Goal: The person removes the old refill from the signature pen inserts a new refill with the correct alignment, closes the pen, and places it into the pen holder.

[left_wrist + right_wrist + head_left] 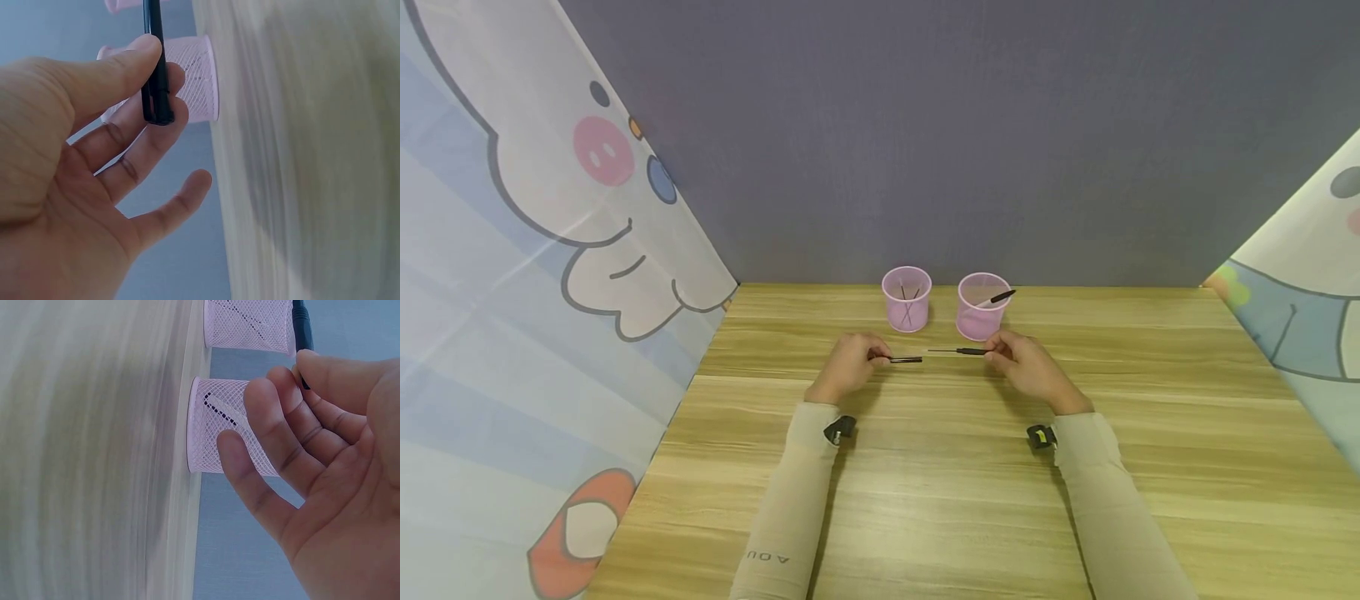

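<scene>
My left hand [853, 367] pinches a black pen barrel with a clip [159, 75] between thumb and fingertips, its other end pointing right. Opposite it, my right hand [1026, 362] pinches a black pen part [972, 352]; from that part a thin rod, which looks like a refill, points left. The two pieces face each other, nearly in line, with a small gap between them. Both are held in front of two pink mesh cups. In the left wrist view the little finger stands away from the barrel.
The left pink mesh cup [907, 321] holds thin dark sticks. A pen with a black end [1002, 296] leans in the right pink mesh cup [977, 327]. Both stand on the wood-grain table [940, 500], near a grey wall [925, 142]. A patterned curtain [497, 333] hangs left.
</scene>
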`<act>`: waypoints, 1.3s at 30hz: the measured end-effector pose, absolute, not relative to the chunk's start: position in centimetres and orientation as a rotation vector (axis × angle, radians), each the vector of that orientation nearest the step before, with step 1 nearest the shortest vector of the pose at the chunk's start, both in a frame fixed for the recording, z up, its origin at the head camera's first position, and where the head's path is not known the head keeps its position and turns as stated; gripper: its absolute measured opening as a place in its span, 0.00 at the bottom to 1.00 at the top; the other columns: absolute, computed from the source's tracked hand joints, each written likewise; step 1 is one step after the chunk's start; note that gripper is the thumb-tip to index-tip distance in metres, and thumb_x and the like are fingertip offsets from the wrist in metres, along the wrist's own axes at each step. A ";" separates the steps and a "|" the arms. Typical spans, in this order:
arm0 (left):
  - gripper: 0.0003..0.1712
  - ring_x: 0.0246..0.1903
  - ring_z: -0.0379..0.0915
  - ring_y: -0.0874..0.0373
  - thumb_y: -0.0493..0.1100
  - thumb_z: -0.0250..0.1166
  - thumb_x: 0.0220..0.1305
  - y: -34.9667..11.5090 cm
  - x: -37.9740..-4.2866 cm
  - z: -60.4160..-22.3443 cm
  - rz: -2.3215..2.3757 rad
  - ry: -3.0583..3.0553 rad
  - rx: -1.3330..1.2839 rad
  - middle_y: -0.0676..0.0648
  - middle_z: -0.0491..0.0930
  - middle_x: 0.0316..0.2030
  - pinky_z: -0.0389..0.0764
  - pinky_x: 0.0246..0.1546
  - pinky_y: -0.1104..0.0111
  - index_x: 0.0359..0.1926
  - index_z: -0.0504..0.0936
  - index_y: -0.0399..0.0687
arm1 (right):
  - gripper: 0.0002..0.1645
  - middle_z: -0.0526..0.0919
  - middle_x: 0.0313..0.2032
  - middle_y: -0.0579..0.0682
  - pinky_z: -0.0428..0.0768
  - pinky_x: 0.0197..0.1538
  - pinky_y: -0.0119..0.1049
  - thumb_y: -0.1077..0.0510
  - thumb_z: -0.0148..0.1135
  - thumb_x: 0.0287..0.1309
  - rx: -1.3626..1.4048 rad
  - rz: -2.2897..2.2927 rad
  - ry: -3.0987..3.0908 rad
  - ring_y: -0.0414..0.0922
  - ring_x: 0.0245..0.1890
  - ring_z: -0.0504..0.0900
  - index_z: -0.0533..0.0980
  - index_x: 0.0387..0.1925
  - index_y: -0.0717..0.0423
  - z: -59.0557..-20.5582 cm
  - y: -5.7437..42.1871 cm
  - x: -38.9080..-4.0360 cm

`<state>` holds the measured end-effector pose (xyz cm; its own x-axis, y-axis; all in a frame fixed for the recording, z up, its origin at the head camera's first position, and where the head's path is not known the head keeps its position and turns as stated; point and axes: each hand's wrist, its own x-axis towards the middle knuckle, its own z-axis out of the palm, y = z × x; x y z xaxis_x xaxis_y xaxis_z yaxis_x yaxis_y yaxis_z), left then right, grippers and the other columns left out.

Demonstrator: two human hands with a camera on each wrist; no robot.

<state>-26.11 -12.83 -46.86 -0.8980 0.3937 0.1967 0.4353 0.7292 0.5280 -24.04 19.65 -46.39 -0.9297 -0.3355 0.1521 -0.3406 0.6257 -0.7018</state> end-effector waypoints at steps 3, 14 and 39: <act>0.02 0.33 0.82 0.59 0.37 0.73 0.61 -12.3 -25.9 -47.0 -0.867 -2.878 -0.714 0.48 0.89 0.34 0.83 0.39 0.67 0.36 0.90 0.46 | 0.04 0.84 0.35 0.57 0.77 0.38 0.33 0.62 0.60 0.71 0.583 1.226 -2.829 0.43 0.34 0.77 0.78 0.43 0.59 -46.4 19.6 -24.0; 0.02 0.33 0.80 0.63 0.40 0.75 0.59 -10.8 -25.6 -47.8 -0.753 -2.986 -0.761 0.54 0.87 0.31 0.81 0.42 0.67 0.34 0.90 0.51 | 0.04 0.84 0.34 0.55 0.78 0.37 0.32 0.63 0.61 0.70 0.568 1.228 -2.840 0.42 0.33 0.77 0.78 0.43 0.60 -46.5 19.5 -24.0; 0.03 0.33 0.79 0.63 0.41 0.77 0.58 -10.0 -25.1 -47.4 -0.719 -3.036 -0.783 0.57 0.87 0.28 0.77 0.46 0.63 0.32 0.91 0.55 | 0.05 0.83 0.34 0.57 0.78 0.36 0.34 0.65 0.61 0.69 0.564 1.221 -2.846 0.43 0.31 0.78 0.78 0.44 0.62 -46.4 19.4 -24.0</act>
